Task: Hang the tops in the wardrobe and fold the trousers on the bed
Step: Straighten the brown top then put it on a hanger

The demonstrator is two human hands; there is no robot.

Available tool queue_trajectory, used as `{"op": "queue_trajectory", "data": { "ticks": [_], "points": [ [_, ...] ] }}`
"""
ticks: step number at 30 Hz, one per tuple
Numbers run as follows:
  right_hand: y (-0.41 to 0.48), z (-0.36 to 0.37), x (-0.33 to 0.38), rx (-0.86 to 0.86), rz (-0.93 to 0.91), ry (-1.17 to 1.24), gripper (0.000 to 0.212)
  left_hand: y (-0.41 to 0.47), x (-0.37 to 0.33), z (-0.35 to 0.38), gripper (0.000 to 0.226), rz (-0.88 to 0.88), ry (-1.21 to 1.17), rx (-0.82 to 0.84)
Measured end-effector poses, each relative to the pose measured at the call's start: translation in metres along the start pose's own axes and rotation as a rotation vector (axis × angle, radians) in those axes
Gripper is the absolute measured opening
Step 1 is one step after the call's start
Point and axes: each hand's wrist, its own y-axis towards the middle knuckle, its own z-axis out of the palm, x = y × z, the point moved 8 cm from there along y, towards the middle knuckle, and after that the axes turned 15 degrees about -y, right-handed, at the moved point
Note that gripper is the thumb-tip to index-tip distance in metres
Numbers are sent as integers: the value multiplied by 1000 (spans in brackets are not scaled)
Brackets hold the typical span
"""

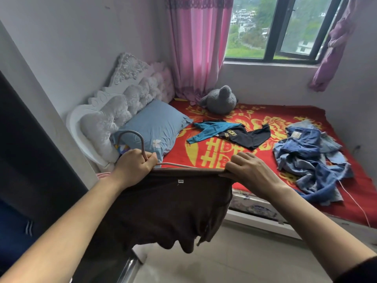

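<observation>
A dark brown top (163,209) hangs in front of me, stretched between both hands. My left hand (134,166) grips its left shoulder together with a pinkish wire hanger (132,134), whose hook rises above the fist. My right hand (248,168) pinches the top's right shoulder at the neckline. On the red and yellow bed cover (224,156) lie a black and teal top (230,133) in the middle and a heap of blue jeans (310,158) to the right.
A blue pillow (155,127) leans on the white tufted headboard (122,103). A grey plush toy (221,99) sits by the pink curtain (197,48). A dark wardrobe panel (26,152) stands at my left. A white cord (355,203) trails off the bed edge.
</observation>
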Motion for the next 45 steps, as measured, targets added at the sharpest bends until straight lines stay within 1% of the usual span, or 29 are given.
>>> {"op": "queue_trajectory", "data": {
  "ticks": [3, 5, 7, 11, 15, 16, 17, 19, 20, 21, 22, 23, 24, 25, 26, 28, 29, 30, 32, 34, 36, 38, 39, 40, 41, 42, 43, 45],
  "points": [
    [-5, -11, -7, -54, -1, 10, 45, 0, 14, -16, 46, -54, -148, -16],
    [-7, -17, -5, -67, -59, -11, 42, 0, 15, -20, 46, -61, -192, -13],
    [-8, -16, -3, -37, -126, -32, 42, 1, 17, -18, 48, -49, -192, 21],
    [-17, -6, -12, 42, -139, -61, 44, 5, 24, -12, 49, -67, -199, 150],
    [-16, -1, -18, 58, -141, -64, 45, 16, 20, -23, 54, -105, -218, 173],
    [-15, 0, -20, 55, -142, -67, 43, 18, 16, -22, 53, -102, -179, 207],
    [-14, 0, -21, 46, -145, -77, 37, 18, 11, -17, 49, -113, -72, 276],
    [-7, -6, -23, 5, -155, -120, 27, 11, 3, 8, 43, -96, 341, 406],
    [0, -12, -22, -22, -156, -141, 26, 6, -3, 24, 42, -47, 523, 432],
    [10, -18, -18, -47, -152, -151, 24, 2, -9, 38, 44, -1, 594, 424],
    [20, -24, -12, -70, -143, -143, 22, 3, -14, 45, 47, 23, 578, 384],
    [30, -29, -6, -74, -125, -116, 20, 6, -17, 47, 49, 20, 496, 321],
    [37, -28, 1, -38, -108, -67, 18, 11, -18, 44, 52, -21, 349, 257],
    [42, -22, 9, 39, -90, -6, 20, 17, -17, 42, 56, -70, 196, 218],
    [44, -13, 15, 150, -59, 58, 29, 20, -22, 41, 59, -97, 78, 196],
    [42, 6, 29, 362, 9, 213, 56, 23, -34, 45, 55, -122, -31, 208],
    [42, 12, 35, 419, 43, 287, 64, 20, -38, 49, 48, -137, -95, 250],
    [44, 15, 41, 439, 70, 335, 65, 17, -38, 54, 40, -163, -194, 306],
    [53, 17, 43, 400, 112, 341, 54, 10, -36, 60, 27, -206, -403, 409],
    [61, 17, 40, 347, 158, 421, 38, 6, -37, 59, 19, -207, -558, 430],
    [64, 18, 29, 289, 215, 568, 29, 3, -32, 55, 25, -250, -690, 343],
    [65, 14, 15, 226, 270, 610, 25, -1, -17, 47, 38, -339, -698, 239],
    [65, 12, 10, 210, 293, 609, 24, -6, -9, 45, 43, -381, -676, 260],
    [63, 11, 6, 210, 305, 601, 24, -12, -2, 47, 43, -435, -688, 319],
    [62, 12, 5, 232, 311, 591, 24, -20, 3, 49, 40, -479, -743, 368],
    [60, 14, 6, 271, 312, 578, 24, -25, 5, 51, 35, -497, -814, 371],
    [58, 15, 8, 313, 310, 567, 25, -28, 8, 50, 30, -496, -885, 322],
    [56, 18, 14, 395, 298, 548, 28, -30, 12, 47, 27, -498, -1031, 140]
  ]
}}
